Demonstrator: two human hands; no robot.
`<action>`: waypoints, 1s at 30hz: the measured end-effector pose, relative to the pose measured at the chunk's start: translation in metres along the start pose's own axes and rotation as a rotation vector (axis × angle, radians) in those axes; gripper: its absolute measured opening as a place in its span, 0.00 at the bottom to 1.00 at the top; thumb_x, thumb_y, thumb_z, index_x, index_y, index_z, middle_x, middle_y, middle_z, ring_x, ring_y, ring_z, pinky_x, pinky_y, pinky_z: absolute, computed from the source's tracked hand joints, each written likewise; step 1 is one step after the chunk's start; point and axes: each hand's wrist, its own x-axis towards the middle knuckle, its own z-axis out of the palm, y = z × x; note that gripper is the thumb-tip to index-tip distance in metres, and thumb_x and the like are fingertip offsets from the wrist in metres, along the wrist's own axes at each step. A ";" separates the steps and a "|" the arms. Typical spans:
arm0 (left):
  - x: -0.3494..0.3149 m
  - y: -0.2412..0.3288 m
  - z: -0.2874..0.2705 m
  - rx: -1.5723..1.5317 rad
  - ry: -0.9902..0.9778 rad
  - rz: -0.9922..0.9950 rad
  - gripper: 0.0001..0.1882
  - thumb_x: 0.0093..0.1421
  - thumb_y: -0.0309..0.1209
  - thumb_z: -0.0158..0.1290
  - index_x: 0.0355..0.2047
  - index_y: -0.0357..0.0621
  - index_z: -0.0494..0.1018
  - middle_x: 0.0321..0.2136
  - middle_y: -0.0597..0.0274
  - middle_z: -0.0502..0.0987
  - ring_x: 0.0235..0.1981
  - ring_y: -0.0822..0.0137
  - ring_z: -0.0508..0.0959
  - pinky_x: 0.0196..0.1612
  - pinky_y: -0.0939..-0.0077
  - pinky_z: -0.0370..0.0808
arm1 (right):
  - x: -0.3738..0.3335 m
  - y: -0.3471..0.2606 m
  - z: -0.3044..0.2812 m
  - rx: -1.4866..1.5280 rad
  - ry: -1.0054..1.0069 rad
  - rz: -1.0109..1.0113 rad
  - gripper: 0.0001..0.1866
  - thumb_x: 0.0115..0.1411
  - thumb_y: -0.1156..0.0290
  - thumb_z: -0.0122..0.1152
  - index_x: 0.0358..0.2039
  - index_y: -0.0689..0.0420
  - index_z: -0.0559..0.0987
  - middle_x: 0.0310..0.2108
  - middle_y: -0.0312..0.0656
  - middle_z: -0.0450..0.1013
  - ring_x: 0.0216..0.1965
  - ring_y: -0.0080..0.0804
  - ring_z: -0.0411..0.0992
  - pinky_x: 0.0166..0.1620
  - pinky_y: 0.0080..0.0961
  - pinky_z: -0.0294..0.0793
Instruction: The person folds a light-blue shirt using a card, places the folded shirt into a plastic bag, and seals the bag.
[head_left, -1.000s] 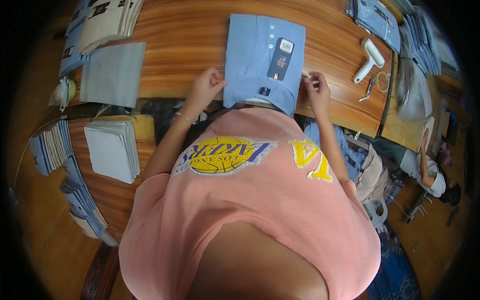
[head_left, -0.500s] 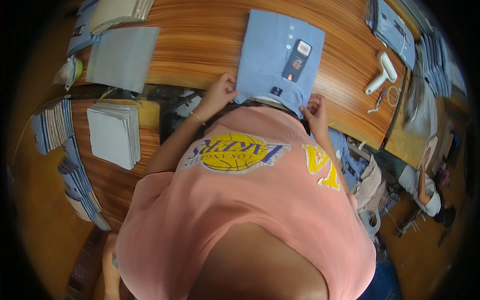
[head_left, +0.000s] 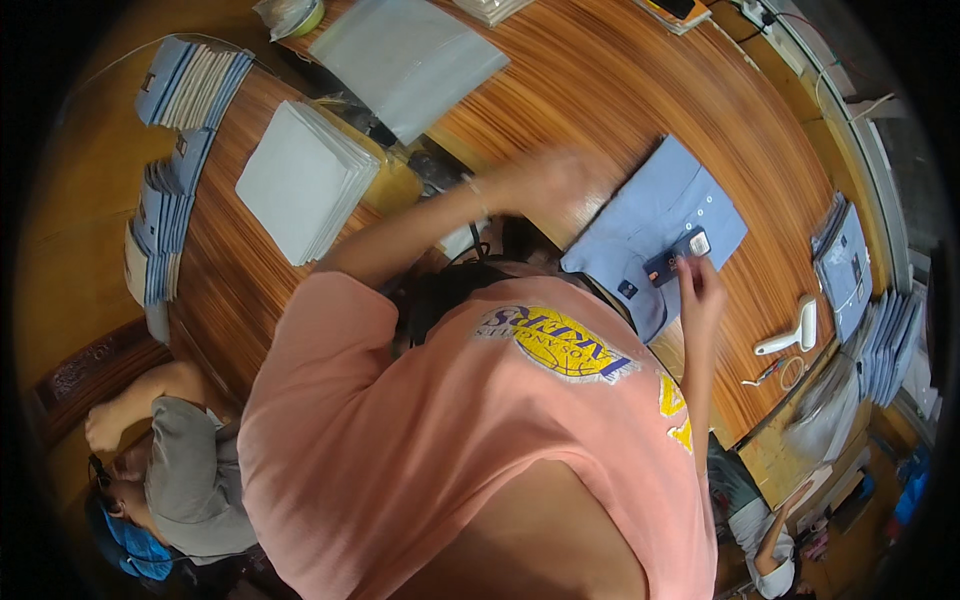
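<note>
A folded light-blue shirt [head_left: 645, 215] lies flat on the wooden table, showing several white buttons and a small dark label at its collar. On its front rests a dark hang tag [head_left: 664, 262] with a white sticker. My right hand [head_left: 706, 296] has its fingertips closed at the tag's edge. To the left of the shirt, my left hand [head_left: 568, 188] is smeared by motion, apart from or just beside the shirt's left edge. Its fingers cannot be made out.
Clear plastic bags [head_left: 410, 65] lie at the far left, near a stack of white sheets [head_left: 300, 185]. Folded shirts [head_left: 165, 215] line the left edge; more [head_left: 845, 270] lie right. A white lint roller [head_left: 790, 328] is on the table. Another person [head_left: 195, 480] is at lower left.
The view has turned left. My left hand has come off the shirt's near corner and moved left. My right hand has gone from the shirt's lower right corner to the hang tag.
</note>
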 end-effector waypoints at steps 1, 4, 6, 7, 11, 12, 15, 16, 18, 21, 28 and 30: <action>-0.015 -0.040 -0.014 0.053 0.061 -0.142 0.13 0.57 0.38 0.49 0.39 0.46 0.73 0.44 0.54 0.71 0.48 0.56 0.68 0.50 0.63 0.66 | 0.020 -0.026 0.009 -0.011 -0.070 -0.027 0.09 0.55 0.68 0.59 0.30 0.60 0.75 0.23 0.46 0.71 0.21 0.35 0.70 0.25 0.28 0.66; -0.066 -0.112 -0.065 0.197 0.454 -0.736 0.12 0.56 0.37 0.52 0.30 0.39 0.74 0.33 0.52 0.74 0.38 0.54 0.73 0.43 0.65 0.69 | 0.079 -0.064 0.073 -0.064 -0.279 -0.381 0.10 0.54 0.67 0.57 0.32 0.60 0.75 0.28 0.50 0.71 0.35 0.49 0.69 0.35 0.38 0.67; -0.100 -0.135 -0.068 0.379 0.292 -0.888 0.13 0.50 0.38 0.58 0.29 0.41 0.75 0.29 0.52 0.74 0.34 0.56 0.74 0.40 0.66 0.69 | 0.108 -0.085 0.129 -0.047 -0.302 -0.598 0.11 0.53 0.64 0.58 0.31 0.58 0.76 0.32 0.49 0.70 0.37 0.49 0.68 0.39 0.39 0.68; -0.111 -0.147 -0.064 0.244 0.295 -0.906 0.14 0.48 0.38 0.59 0.28 0.41 0.75 0.29 0.53 0.73 0.33 0.56 0.73 0.39 0.66 0.69 | 0.121 -0.094 0.157 -0.084 -0.311 -0.671 0.11 0.53 0.64 0.57 0.33 0.57 0.76 0.35 0.49 0.69 0.40 0.48 0.67 0.41 0.39 0.67; -0.133 -0.180 -0.051 -0.104 0.366 -0.937 0.14 0.44 0.36 0.63 0.26 0.41 0.74 0.26 0.55 0.71 0.31 0.58 0.73 0.35 0.67 0.69 | 0.158 -0.138 0.242 -0.219 -0.237 -0.803 0.16 0.53 0.64 0.56 0.41 0.56 0.74 0.46 0.48 0.64 0.51 0.45 0.60 0.50 0.40 0.61; -0.135 -0.181 -0.048 -0.145 0.394 -0.937 0.13 0.44 0.35 0.63 0.25 0.41 0.74 0.26 0.55 0.71 0.30 0.58 0.73 0.34 0.68 0.69 | 0.166 -0.143 0.256 -0.208 -0.193 -0.847 0.18 0.52 0.64 0.56 0.43 0.57 0.73 0.48 0.48 0.64 0.52 0.45 0.59 0.52 0.40 0.60; -0.126 -0.166 -0.057 0.018 0.335 -0.833 0.11 0.46 0.33 0.61 0.25 0.39 0.74 0.25 0.54 0.72 0.28 0.59 0.73 0.33 0.69 0.69 | 0.178 -0.151 0.277 -0.156 -0.118 -0.863 0.23 0.52 0.64 0.57 0.48 0.58 0.70 0.51 0.50 0.61 0.54 0.47 0.57 0.56 0.41 0.56; -0.128 -0.168 -0.059 -0.033 0.335 -0.871 0.10 0.47 0.33 0.60 0.25 0.39 0.74 0.25 0.53 0.72 0.28 0.59 0.73 0.33 0.69 0.69 | 0.178 -0.153 0.281 -0.132 -0.104 -0.853 0.24 0.52 0.63 0.57 0.49 0.58 0.68 0.52 0.50 0.60 0.55 0.47 0.57 0.57 0.42 0.55; -0.129 -0.172 -0.063 -0.134 0.336 -0.943 0.08 0.50 0.31 0.58 0.26 0.39 0.74 0.25 0.52 0.72 0.27 0.58 0.73 0.34 0.69 0.69 | 0.176 -0.155 0.284 -0.198 -0.044 -0.848 0.27 0.53 0.62 0.56 0.52 0.57 0.65 0.54 0.51 0.58 0.57 0.49 0.54 0.59 0.44 0.52; -0.134 -0.173 -0.071 -0.182 0.302 -1.019 0.07 0.55 0.30 0.52 0.29 0.37 0.72 0.25 0.54 0.73 0.29 0.63 0.72 0.35 0.74 0.69 | 0.174 -0.157 0.286 -0.297 -0.031 -0.871 0.30 0.56 0.59 0.53 0.57 0.56 0.60 0.58 0.52 0.54 0.61 0.49 0.48 0.61 0.47 0.47; -0.054 -0.065 -0.150 -0.016 0.737 -0.499 0.12 0.61 0.31 0.41 0.36 0.35 0.70 0.30 0.55 0.76 0.30 0.60 0.76 0.35 0.68 0.70 | 0.206 -0.126 0.310 0.231 -0.470 -0.589 0.46 0.51 0.48 0.59 0.63 0.56 0.50 0.64 0.55 0.43 0.64 0.49 0.45 0.63 0.46 0.43; -0.027 -0.004 -0.177 -0.531 0.595 -0.749 0.14 0.64 0.33 0.38 0.37 0.36 0.70 0.33 0.59 0.75 0.26 0.68 0.76 0.30 0.76 0.71 | 0.197 -0.156 0.268 0.726 -0.065 -0.572 0.49 0.43 0.51 0.68 0.61 0.56 0.55 0.61 0.57 0.49 0.63 0.49 0.49 0.62 0.41 0.47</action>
